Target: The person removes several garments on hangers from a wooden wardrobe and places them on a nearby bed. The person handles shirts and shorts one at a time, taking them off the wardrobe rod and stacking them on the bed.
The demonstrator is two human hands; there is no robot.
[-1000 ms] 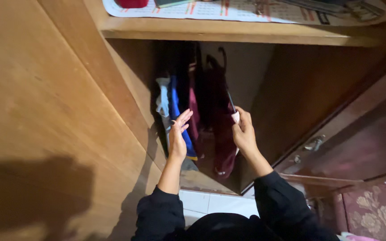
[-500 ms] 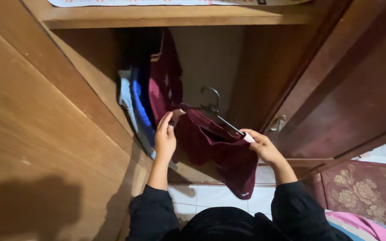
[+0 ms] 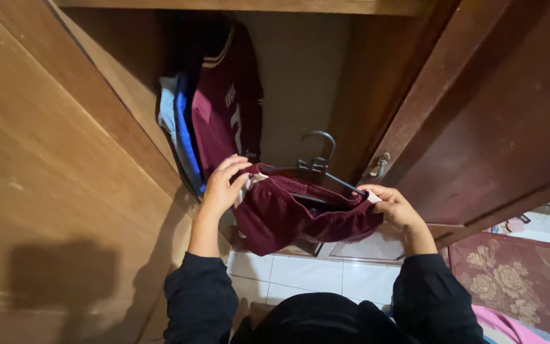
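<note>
Maroon shorts on black hanger

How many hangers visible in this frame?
1: a dark hanger carrying the maroon garment, held outside the wardrobe between the left hand and right hand. The hanging clothes probably have hangers too, hidden in shadow.

Dark maroon shorts on a black hanger. At eleven o'clock, a maroon jersey with cream stripes, beside blue clothes. Brown wooden wardrobe. At four o'clock, a red, gold-flowered cloth.
</note>
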